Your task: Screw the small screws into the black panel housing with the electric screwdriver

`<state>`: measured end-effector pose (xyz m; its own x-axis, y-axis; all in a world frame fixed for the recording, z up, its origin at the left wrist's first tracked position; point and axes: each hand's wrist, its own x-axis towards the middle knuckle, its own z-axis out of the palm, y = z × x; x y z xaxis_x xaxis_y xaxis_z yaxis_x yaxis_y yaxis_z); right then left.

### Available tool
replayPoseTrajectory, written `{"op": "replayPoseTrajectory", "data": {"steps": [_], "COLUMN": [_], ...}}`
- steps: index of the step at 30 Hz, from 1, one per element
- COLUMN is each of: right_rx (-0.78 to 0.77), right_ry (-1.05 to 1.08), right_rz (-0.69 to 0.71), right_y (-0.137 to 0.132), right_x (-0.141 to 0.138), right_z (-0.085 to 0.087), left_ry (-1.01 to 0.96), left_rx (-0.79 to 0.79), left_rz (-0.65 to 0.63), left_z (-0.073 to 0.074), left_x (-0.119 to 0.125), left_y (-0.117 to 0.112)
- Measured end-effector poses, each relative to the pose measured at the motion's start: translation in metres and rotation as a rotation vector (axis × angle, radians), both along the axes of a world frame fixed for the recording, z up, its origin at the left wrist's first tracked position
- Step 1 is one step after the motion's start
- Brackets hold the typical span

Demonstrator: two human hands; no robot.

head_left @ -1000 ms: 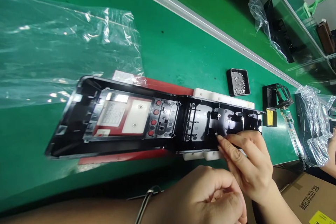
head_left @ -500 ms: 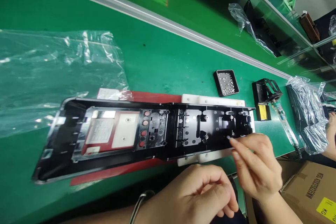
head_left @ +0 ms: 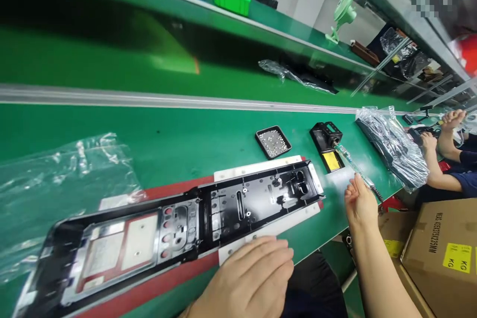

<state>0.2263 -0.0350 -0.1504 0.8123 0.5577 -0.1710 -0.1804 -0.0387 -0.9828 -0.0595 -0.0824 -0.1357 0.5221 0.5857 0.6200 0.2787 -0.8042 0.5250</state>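
A long black plastic housing (head_left: 261, 198) lies open side up on a red and white fixture (head_left: 257, 169), showing its posts, ribs and a rectangular window. My left hand (head_left: 257, 268) is at the near edge of the fixture, fingers stretched out side by side, holding nothing visible. To the right of the housing, my right hand (head_left: 360, 203) is beside the clear handle of a soldering iron (head_left: 352, 164), fingers loosely bent; no grip on the handle shows. The iron's tip end sits in a black stand (head_left: 326, 134) with a yellow sponge (head_left: 331, 161).
A black tray (head_left: 274, 142) of small metal parts stands behind the housing. Clear plastic film (head_left: 74, 184) lies at left. A bagged dark part (head_left: 395, 149) is at right, near a co-worker's hands (head_left: 428, 141). A cardboard box (head_left: 439, 243) stands beside the bench.
My right hand has left the housing's right end and moved right to the soldering iron. My left hand has straightened its fingers. The view has tilted up and shifted right.
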Motion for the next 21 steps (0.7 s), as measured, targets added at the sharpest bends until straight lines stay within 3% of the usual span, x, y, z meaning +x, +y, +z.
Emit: {"op": "replayPoseTrajectory", "data": {"steps": [2,7,12,16,21], "right_rx": [0.064,0.150,0.104,0.029,0.017], "right_ry": [0.007,-0.202,-0.536,-0.681,-0.704], "right_rz": [-0.045,-0.102,-0.069,-0.062,0.087], "right_y": [0.010,0.024,0.017,0.007,0.008], "right_x": [0.004,0.004,0.009,0.019,0.032], "right_z": [-0.003,0.006,0.039,0.063,0.067], "left_ry": [0.186,0.462,0.571,0.590,0.599], "left_rx": [0.214,0.351,0.428,0.501,0.547], "left_rz": [0.069,0.208,0.256,0.300,0.334], "left_z": [-0.011,-0.034,-0.044,-0.045,-0.047], "left_x": [0.008,0.024,0.033,0.039,0.044], "left_y": [0.001,0.001,-0.003,-0.006,-0.007]}}
